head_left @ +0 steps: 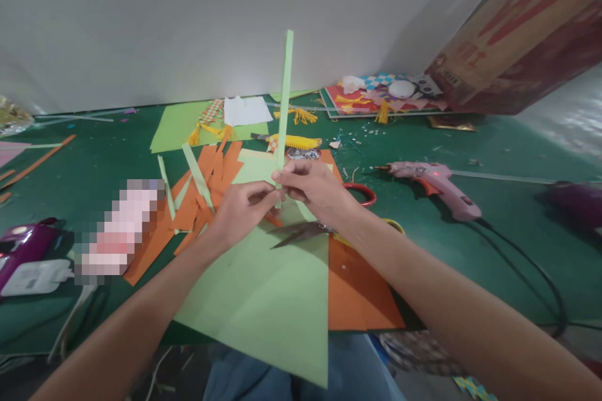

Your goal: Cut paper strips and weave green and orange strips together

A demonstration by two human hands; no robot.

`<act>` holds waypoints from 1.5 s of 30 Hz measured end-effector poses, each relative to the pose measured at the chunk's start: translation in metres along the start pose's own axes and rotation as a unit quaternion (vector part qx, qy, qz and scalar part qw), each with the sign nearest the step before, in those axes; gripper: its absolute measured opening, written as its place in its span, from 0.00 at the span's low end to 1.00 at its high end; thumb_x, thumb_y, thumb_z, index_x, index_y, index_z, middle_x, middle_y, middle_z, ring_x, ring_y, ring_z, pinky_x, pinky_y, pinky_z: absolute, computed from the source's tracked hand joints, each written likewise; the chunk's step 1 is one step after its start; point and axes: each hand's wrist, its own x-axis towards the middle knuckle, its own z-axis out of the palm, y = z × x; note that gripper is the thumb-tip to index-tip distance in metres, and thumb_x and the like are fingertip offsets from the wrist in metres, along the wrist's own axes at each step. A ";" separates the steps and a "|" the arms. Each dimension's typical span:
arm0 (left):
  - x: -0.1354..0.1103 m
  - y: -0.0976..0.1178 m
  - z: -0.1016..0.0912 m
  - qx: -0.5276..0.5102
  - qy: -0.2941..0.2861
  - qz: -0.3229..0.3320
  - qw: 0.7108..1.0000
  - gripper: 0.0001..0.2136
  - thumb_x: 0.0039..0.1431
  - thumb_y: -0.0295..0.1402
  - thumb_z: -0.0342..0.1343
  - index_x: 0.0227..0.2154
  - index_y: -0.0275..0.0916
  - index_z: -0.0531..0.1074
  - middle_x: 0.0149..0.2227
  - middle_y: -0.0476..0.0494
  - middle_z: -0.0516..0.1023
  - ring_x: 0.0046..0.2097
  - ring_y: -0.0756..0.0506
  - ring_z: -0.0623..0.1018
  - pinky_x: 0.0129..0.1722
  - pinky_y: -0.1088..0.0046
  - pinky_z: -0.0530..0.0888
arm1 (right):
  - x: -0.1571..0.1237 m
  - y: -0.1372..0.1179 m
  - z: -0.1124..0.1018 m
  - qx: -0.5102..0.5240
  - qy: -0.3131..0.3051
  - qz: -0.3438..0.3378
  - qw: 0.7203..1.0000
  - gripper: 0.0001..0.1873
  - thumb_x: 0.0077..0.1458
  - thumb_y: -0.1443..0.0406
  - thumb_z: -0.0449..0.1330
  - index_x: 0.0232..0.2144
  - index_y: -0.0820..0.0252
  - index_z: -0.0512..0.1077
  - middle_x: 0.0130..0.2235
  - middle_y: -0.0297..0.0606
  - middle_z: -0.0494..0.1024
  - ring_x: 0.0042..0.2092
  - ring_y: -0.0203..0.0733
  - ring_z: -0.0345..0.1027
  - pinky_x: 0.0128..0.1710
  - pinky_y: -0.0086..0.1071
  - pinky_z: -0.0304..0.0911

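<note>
A narrow light green paper strip point(285, 94) stands upright between my hands. My left hand point(247, 207) pinches its lower end. Just above, my right hand point(310, 185) grips the same strip between thumb and fingers. Beneath both hands lies a large light green paper sheet point(263, 288), its near corner hanging past the table edge over my lap. Scissors point(298, 234) with their blades apart rest on this sheet under my right wrist, partly hidden by it. Orange paper point(360, 288) sticks out from below the green sheet on the right.
Cut orange strips point(188, 216) lie left of my hands. A pink hot glue gun point(433, 185), its light on, lies at right with a trailing cord. Behind are a yellow cutter point(296, 141), a white paper piece point(247, 111) and a paper bag point(522, 37).
</note>
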 end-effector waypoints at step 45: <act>0.000 0.002 -0.002 -0.054 0.023 0.020 0.998 0.08 0.56 0.36 0.55 0.25 0.38 0.72 0.24 0.50 0.76 0.27 0.51 0.77 0.31 0.77 0.74 | 0.001 -0.007 -0.009 -0.091 -0.058 -0.006 0.994 0.15 0.40 0.58 0.67 0.18 0.63 0.69 0.19 0.28 0.64 0.20 0.25 0.47 0.20 0.29 0.39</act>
